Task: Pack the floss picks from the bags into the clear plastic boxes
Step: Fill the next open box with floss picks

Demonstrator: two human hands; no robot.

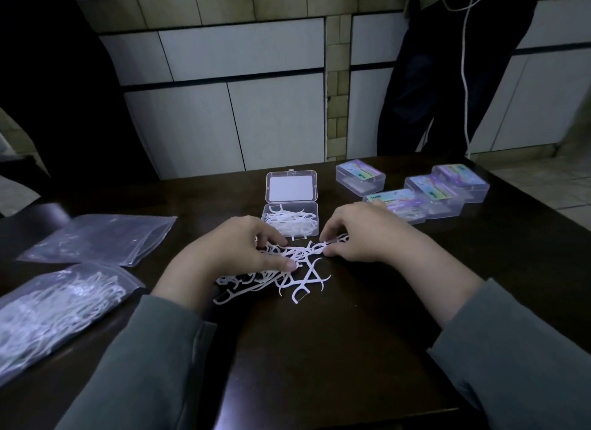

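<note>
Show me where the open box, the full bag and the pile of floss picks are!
open box (315, 216): head view, right wall of its base.
full bag (57, 308): head view, middle of the bag.
pile of floss picks (303, 277): head view, loose picks on table.

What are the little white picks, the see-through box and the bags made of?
The floss picks look like thin, matte white moulded plastic. The open box seems hard clear plastic: you see the picks through its stiff walls, and it has a hinged lid. The bags look like soft, glossy plastic film, wrinkled and shiny. The dark table could be polished wood, but that is uncertain.
</note>
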